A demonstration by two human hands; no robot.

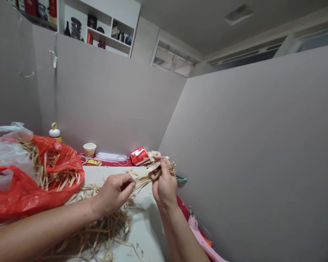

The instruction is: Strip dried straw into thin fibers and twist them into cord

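Note:
A bundle of dry, straw-coloured plant strips is stretched between my two hands over the table. My right hand is closed round the bundle's thicker end, with the thumb on top and strip ends sticking out past the fingers. My left hand pinches the thinner, left end between thumb and forefinger. Loose strips lie heaped on the white table top, below and behind my left forearm. To the left, a red plastic bag holds many more strips.
Behind stand a paper cup, a yellow bottle with a white lid and a red packet. White sticks lie on a red cloth. Grey partitions rise behind and to the right. A pink item is by my right forearm.

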